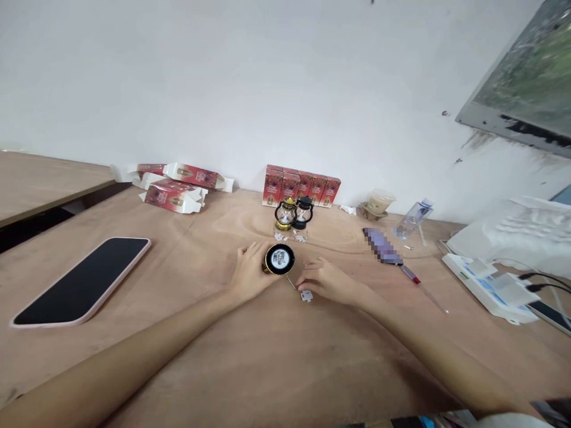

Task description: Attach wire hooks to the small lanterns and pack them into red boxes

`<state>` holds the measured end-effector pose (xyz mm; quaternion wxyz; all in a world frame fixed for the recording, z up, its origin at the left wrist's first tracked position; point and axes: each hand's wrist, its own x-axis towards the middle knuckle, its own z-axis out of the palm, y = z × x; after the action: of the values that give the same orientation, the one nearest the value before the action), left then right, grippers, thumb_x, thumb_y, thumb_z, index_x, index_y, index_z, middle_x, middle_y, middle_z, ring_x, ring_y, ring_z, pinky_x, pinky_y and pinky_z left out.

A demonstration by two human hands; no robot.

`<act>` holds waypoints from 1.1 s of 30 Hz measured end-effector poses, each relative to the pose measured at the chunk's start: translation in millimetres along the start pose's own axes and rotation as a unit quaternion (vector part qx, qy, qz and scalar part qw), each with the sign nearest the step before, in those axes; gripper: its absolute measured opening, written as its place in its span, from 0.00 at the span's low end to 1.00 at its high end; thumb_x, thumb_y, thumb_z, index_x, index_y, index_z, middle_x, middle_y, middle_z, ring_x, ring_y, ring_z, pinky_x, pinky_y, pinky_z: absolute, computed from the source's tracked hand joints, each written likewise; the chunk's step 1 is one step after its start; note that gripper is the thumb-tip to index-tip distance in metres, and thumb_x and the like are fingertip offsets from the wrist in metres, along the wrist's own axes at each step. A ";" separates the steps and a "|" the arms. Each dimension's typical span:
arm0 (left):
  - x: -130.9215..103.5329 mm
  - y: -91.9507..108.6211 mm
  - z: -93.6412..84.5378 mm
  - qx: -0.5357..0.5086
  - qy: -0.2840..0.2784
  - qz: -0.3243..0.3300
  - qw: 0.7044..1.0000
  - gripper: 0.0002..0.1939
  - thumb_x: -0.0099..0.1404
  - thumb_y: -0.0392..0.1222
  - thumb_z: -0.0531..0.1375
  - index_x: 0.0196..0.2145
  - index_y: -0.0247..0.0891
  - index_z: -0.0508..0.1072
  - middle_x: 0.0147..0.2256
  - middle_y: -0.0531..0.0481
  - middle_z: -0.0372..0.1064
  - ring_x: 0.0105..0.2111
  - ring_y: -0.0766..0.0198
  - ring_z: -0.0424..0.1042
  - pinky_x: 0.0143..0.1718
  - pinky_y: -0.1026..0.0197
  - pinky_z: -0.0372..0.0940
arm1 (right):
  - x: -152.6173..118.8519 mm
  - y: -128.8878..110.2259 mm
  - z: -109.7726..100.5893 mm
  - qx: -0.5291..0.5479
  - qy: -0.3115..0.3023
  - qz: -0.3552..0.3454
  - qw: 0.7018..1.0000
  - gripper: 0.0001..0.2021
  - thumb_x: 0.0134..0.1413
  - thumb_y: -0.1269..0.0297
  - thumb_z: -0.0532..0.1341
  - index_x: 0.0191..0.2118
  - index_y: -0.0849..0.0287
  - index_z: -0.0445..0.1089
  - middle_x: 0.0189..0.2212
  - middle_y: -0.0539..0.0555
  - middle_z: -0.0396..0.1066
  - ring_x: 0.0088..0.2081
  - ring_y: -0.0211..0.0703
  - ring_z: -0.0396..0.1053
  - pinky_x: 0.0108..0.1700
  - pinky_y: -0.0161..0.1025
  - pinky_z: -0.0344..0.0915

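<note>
Left hand (252, 272) is grasping a round black-and-gold piece (280, 259), pale centre facing the camera, over the worktop (285, 362), nearer than two standing lanterns (284, 225). Right hand (328, 278) is poising by a white card (306, 296); cannot tell whether its fingers are gripping anything.

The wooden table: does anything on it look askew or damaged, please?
Yes, the opened red cartons at the back left: they lie in a disorderly pile, flaps sticking out, while the other red boxes stand upright together. The round object in the left hand shows no clear damage.
</note>
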<state>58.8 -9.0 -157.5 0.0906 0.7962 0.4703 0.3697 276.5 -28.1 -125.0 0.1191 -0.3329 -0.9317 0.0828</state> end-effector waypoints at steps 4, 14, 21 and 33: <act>-0.2 1.7 -1.1 -0.002 -0.003 -0.007 1.000 0.21 0.54 0.45 0.63 0.46 0.43 0.67 0.46 0.49 0.72 0.47 0.51 0.67 0.42 0.54 0.53 | -6.6 7.8 -8.6 -0.007 0.024 -0.014 1.000 0.09 0.61 0.66 0.55 0.38 0.57 0.74 0.31 0.53 0.75 0.36 0.42 0.66 0.40 0.41 0.60; 0.3 -1.4 -1.0 -0.002 0.008 -0.002 1.000 0.21 0.54 0.43 0.62 0.46 0.43 0.67 0.47 0.47 0.72 0.48 0.50 0.67 0.43 0.52 0.55 | -8.1 10.8 -5.2 -0.161 -0.041 -0.106 0.980 0.09 0.61 0.65 0.56 0.36 0.55 0.74 0.32 0.53 0.74 0.38 0.42 0.64 0.39 0.39 0.56; 0.3 -0.6 -2.3 0.000 -0.009 -0.008 1.000 0.20 0.55 0.43 0.61 0.47 0.43 0.66 0.48 0.47 0.71 0.50 0.50 0.66 0.44 0.51 0.55 | 1.3 13.5 -8.2 -0.100 -0.088 -0.097 0.986 0.09 0.59 0.71 0.55 0.36 0.60 0.74 0.32 0.54 0.74 0.37 0.42 0.66 0.41 0.38 0.59; 0.6 -1.0 1.0 -0.008 0.011 -0.012 1.000 0.20 0.56 0.47 0.62 0.46 0.43 0.66 0.48 0.48 0.71 0.49 0.52 0.66 0.45 0.52 0.54 | 8.4 12.2 -7.8 -0.009 -0.038 -0.106 0.994 0.08 0.59 0.70 0.55 0.33 0.62 0.72 0.31 0.55 0.74 0.35 0.40 0.70 0.38 0.36 0.65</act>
<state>59.0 -7.8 -158.4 0.0962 0.7859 0.4776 0.3807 279.7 -12.8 -119.0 0.0884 -0.2297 -0.9664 0.0735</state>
